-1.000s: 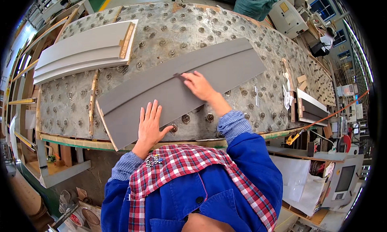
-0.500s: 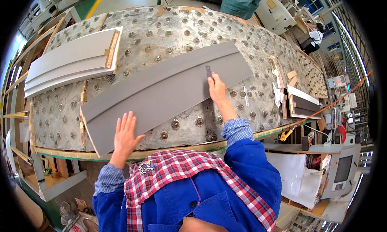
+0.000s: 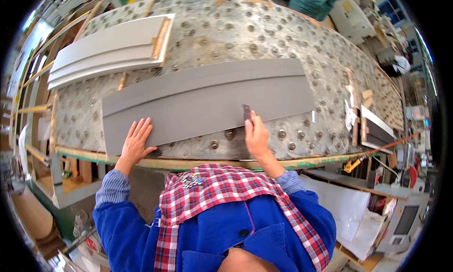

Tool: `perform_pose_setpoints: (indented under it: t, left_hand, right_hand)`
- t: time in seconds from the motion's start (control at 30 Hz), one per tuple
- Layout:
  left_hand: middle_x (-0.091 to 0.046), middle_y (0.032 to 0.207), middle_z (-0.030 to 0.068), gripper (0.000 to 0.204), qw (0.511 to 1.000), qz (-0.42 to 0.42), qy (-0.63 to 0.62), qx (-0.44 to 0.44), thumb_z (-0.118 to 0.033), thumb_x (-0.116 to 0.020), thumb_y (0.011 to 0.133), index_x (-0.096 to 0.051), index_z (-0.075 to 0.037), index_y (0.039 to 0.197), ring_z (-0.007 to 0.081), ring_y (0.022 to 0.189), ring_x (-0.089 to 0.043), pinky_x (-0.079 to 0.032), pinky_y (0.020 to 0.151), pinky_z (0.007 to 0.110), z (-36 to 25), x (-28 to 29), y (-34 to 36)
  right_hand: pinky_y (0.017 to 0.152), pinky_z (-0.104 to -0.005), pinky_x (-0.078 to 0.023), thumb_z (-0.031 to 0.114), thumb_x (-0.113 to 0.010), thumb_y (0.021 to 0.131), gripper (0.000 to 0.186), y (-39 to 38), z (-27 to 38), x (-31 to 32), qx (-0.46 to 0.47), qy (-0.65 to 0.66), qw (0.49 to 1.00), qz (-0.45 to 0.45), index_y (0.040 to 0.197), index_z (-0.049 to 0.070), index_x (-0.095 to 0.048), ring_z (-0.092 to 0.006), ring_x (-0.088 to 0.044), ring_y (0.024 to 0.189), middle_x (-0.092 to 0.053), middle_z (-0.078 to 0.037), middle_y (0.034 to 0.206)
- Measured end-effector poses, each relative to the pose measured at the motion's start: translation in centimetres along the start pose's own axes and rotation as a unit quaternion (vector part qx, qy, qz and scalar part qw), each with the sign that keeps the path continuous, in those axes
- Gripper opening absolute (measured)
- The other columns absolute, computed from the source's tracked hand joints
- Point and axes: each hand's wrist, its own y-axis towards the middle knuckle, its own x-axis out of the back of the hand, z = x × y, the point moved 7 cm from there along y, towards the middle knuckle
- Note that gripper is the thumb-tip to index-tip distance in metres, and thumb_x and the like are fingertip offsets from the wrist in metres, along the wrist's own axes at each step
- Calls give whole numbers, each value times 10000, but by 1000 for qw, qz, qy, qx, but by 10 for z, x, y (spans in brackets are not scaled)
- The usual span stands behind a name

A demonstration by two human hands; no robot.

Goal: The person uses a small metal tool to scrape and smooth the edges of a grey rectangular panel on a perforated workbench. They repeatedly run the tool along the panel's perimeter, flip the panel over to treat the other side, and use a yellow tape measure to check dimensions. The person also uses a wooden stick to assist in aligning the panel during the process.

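A long grey panel point(image 3: 198, 102) with a raised strip along its length lies slightly tilted on the studded metal table point(image 3: 207, 40). My left hand point(image 3: 137, 143) rests open on the panel's lower left part, its fingers lying flat on the surface. My right hand point(image 3: 256, 136) grips a small dark flat tool point(image 3: 246, 112) near the panel's front edge, right of the middle; whether the tool touches the surface I cannot tell. A thin white piece point(image 3: 313, 116) lies just beside the panel's right end.
Stacked white panels point(image 3: 101, 45) are at the back left. Wood offcuts point(image 3: 367, 97), a crumpled white item point(image 3: 350, 114), dark-and-white pieces point(image 3: 375, 128) and a yellow tool point(image 3: 354, 163) are at the right. A green sack point(image 3: 309, 3) stands behind the table; a person point(image 3: 398, 66) is beyond the table's right end.
The panel has turned toward a more level angle. My left hand has moved leftward with it. My right hand has drawn the dark tool from the raised strip down toward the front edge.
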Motion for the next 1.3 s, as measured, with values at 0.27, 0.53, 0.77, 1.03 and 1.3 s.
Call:
perform_pose_setpoints:
  t: [0.27, 0.53, 0.77, 1.03, 1.3]
  left_hand:
    - [-316, 1444, 251, 765, 994, -91, -46, 43, -537, -589, 837, -415, -5, 1359, 377, 1368, -279, -184, 1128, 516, -51, 2, 40]
    - [-312, 1465, 210, 764, 985, -156, -52, 50, -601, -559, 818, -461, -45, 1334, 339, 1363, -301, -225, 1114, 519, -127, -8, 102]
    - [-300, 1478, 199, 786, 983, -181, -5, 44, -645, -543, 798, -477, -66, 1326, 326, 1355, -316, -242, 1101, 531, -121, -13, 106]
    - [-247, 1504, 167, 733, 972, -227, 49, 27, -614, -542, 839, -422, -128, 1375, 310, 1381, -255, -203, 1082, 575, -138, -33, 89]
    - [-285, 1463, 160, 618, 938, -324, 121, 4, -558, -624, 817, -523, -166, 1284, 325, 1351, -277, -151, 1062, 581, -153, -54, 76]
  right_hand:
    - [648, -391, -467, 206, -500, 951, 200, 139, 44, -11, 49, 0, 996, 72, 949, 7, -516, -326, -614, 711, -666, -201, 864]
    - [844, -502, -448, 327, -491, 898, 382, 265, -36, -119, 67, -210, 962, 159, 963, -41, -572, -466, -578, 953, -628, -285, 945]
    - [780, -510, -463, 337, -494, 904, 375, 260, -7, -101, 57, -188, 973, 121, 927, -31, -559, -467, -597, 888, -626, -302, 898]
    - [637, -454, -444, 359, -558, 909, 347, 202, 82, 4, 43, -79, 995, -45, 842, 21, -520, -363, -594, 672, -607, -174, 699]
    - [588, -381, -372, 249, -682, 848, 284, 129, 126, 60, 184, -32, 963, -193, 748, 73, -483, -249, -451, 586, -475, -57, 614]
